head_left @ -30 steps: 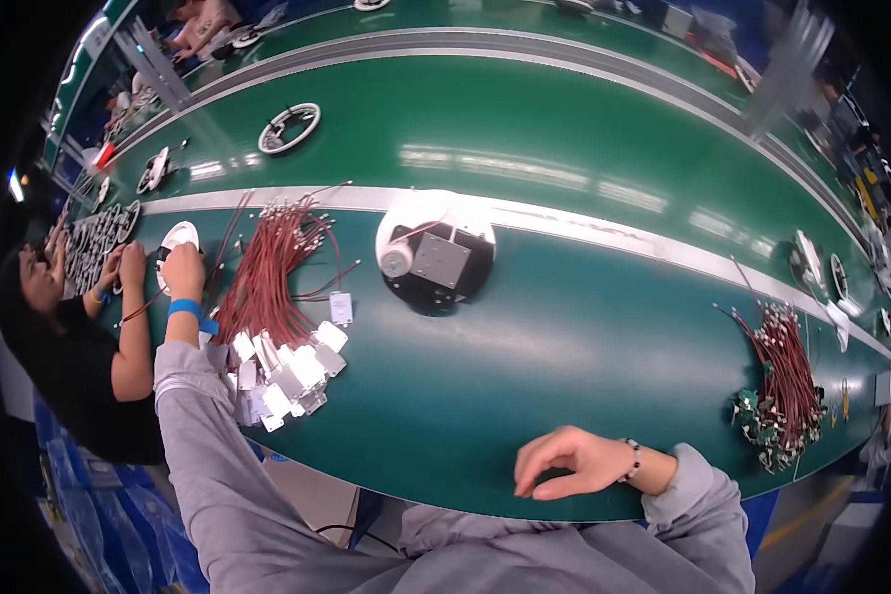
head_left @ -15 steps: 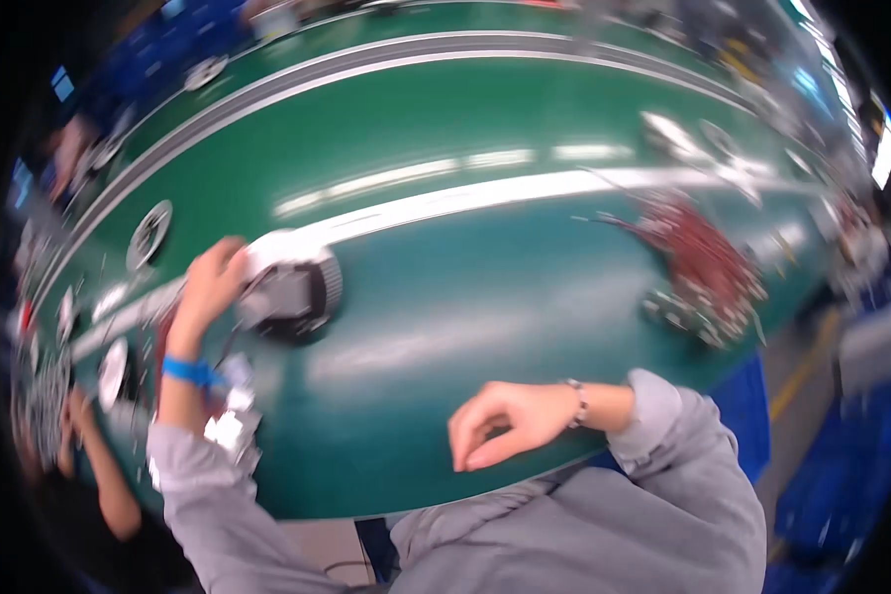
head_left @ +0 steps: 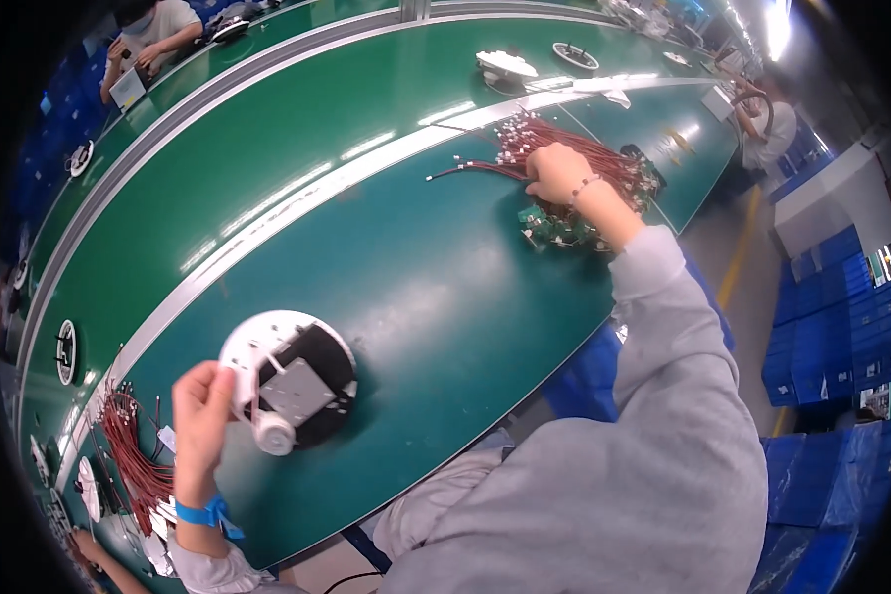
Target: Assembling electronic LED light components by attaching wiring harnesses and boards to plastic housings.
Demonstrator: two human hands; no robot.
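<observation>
My left hand (head_left: 204, 411) grips the left rim of a round housing (head_left: 252, 342), its thumb on top. White on one side and black on the other, the housing bears a square grey module (head_left: 298, 392) and a small white cylinder (head_left: 274, 434) at its near edge. Far to the right, my right hand (head_left: 561, 176) is closed over a heap of red wires (head_left: 594, 158) with white connectors. Its fingertips point down into the heap, and whatever they pinch is hidden. Green circuit boards (head_left: 554, 230) lie against the near side of the wires.
Another bundle of red wires (head_left: 134, 445) lies left of my left forearm. White round parts (head_left: 505, 66) stand on the green strip (head_left: 366, 99) beyond the white rail. Co-workers sit at the far left and far right. Blue bins (head_left: 832, 337) are stacked at the right.
The view has turned right and sharpened. My right hand has gone from the table's near edge out to the red wires. My left hand now has the housing's rim in its grip, nearer me.
</observation>
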